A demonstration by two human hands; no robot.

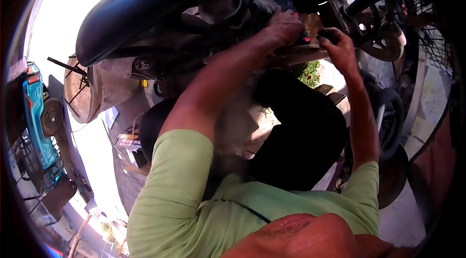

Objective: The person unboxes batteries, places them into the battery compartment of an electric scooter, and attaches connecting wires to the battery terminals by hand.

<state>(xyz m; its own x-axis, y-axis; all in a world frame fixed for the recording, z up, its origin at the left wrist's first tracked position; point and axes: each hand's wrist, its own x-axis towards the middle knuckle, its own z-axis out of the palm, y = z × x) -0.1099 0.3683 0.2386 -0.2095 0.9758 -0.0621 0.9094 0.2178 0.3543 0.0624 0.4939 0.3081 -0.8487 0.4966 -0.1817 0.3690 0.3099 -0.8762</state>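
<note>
Covering part of the battery point(289, 3) beneath it, the left hand point(286, 25) hides its grip; just beside, the right hand point(338, 46) curls, hold unclear. The cramped box point(313, 21) could cause a slip.

A teal vehicle point(40, 142) stands at far left, well apart from a patch of green leaves point(309, 73).

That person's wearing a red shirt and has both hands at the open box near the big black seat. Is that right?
Not quite. The shirt is light green, not red, as the head view shows. The rest is right: the left hand and right hand are both at the open box near the big black seat.
</note>
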